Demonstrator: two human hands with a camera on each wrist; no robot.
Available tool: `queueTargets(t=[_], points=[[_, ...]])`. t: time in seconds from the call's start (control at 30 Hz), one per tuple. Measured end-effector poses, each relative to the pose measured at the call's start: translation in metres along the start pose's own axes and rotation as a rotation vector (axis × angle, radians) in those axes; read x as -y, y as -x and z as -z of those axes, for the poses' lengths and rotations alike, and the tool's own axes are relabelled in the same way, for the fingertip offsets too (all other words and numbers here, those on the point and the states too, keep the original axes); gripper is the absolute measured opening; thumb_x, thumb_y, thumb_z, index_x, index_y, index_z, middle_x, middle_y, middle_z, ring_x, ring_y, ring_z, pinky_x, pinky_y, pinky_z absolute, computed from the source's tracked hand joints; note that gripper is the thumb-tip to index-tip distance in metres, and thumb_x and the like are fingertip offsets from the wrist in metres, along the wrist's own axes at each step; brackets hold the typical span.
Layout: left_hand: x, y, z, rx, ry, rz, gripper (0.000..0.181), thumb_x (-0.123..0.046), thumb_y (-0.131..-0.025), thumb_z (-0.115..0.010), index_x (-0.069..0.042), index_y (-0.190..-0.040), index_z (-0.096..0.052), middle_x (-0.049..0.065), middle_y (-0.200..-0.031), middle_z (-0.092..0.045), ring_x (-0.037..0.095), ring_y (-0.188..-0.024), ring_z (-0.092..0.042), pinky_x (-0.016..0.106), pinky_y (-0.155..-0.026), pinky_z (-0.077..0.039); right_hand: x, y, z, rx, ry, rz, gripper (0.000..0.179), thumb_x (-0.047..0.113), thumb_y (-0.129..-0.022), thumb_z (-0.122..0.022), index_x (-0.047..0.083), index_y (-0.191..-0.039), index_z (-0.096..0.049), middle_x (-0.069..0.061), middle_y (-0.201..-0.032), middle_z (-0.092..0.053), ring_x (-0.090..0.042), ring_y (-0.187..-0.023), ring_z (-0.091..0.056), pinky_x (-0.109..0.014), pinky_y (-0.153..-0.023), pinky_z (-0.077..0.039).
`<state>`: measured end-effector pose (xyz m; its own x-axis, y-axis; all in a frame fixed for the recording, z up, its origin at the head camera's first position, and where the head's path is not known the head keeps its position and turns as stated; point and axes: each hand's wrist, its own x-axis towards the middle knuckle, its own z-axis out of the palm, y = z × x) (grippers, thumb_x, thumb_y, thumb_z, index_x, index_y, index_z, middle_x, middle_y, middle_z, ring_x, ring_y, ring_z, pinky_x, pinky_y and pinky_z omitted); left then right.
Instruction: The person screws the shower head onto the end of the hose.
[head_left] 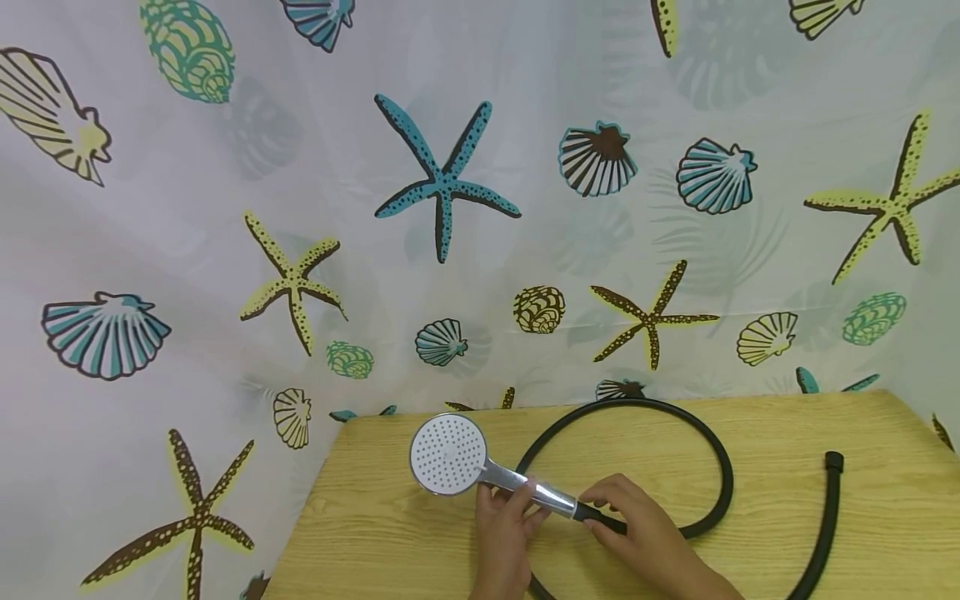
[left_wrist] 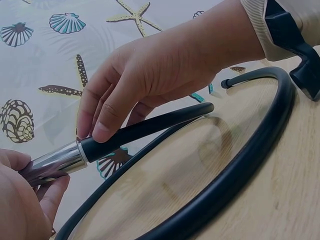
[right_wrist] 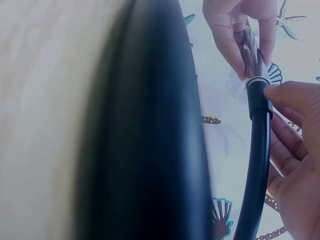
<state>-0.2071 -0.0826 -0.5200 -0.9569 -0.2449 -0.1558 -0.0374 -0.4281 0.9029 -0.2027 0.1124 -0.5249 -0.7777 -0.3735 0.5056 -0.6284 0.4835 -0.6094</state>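
A chrome shower head (head_left: pixel 448 454) with a round white dotted face points toward the head camera, its handle slanting down to the right. My left hand (head_left: pixel 504 533) grips the handle (left_wrist: pixel 60 162) near its lower part. At the handle's end sits the collar of a black shower hose (head_left: pixel 705 527), butted against the chrome rim; whether it is threaded on cannot be told. My right hand (head_left: pixel 637 529) pinches this hose end (right_wrist: pixel 259 97) between thumb and fingers. From there the hose loops over the table, and its other end (head_left: pixel 834 462) lies loose at the right.
The wooden table (head_left: pixel 405 550) carries the hose loop. Behind and to the left hangs a white curtain (head_left: pixel 360 275) printed with starfish and shells, meeting the table's back edge. A dark strap (left_wrist: pixel 285 25) circles the right sleeve.
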Motion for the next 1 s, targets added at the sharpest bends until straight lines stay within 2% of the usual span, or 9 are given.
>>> queueTargets(t=[0.33, 0.6, 1.0], points=[[0.0004, 0.0000, 0.0007, 0.001, 0.007, 0.003, 0.052, -0.010, -0.094, -0.068, -0.010, -0.139, -0.043, 0.011, -0.108, -0.061, 0.021, -0.096, -0.072, 0.043, -0.091, -0.065, -0.0028, 0.0012, -0.0020, 0.004, -0.024, 0.003, 0.029, 0.010, -0.090, -0.076, 0.021, -0.114, -0.066, 0.010, -0.109, -0.064, -0.006, -0.095, -0.063, -0.027, -0.084, -0.063], [-0.0011, 0.0006, 0.0003, 0.002, 0.009, 0.008, 0.051, -0.010, -0.094, -0.068, -0.010, -0.138, -0.043, 0.011, -0.109, -0.062, 0.021, -0.097, -0.072, 0.044, -0.092, -0.065, -0.0036, 0.0019, -0.0023, 0.015, -0.029, -0.008, 0.029, 0.010, -0.090, -0.075, 0.021, -0.116, -0.066, 0.010, -0.108, -0.064, -0.006, -0.095, -0.064, -0.027, -0.083, -0.063], [-0.0007, -0.0003, 0.0007, -0.005, 0.006, 0.008, 0.050, -0.010, -0.094, -0.069, -0.009, -0.136, -0.044, 0.011, -0.108, -0.062, 0.022, -0.097, -0.072, 0.043, -0.091, -0.065, -0.0028, 0.0024, -0.0015, 0.068, -0.038, -0.067, 0.025, 0.017, -0.095, -0.072, 0.021, -0.119, -0.066, 0.012, -0.109, -0.065, -0.004, -0.095, -0.063, -0.026, -0.082, -0.062]])
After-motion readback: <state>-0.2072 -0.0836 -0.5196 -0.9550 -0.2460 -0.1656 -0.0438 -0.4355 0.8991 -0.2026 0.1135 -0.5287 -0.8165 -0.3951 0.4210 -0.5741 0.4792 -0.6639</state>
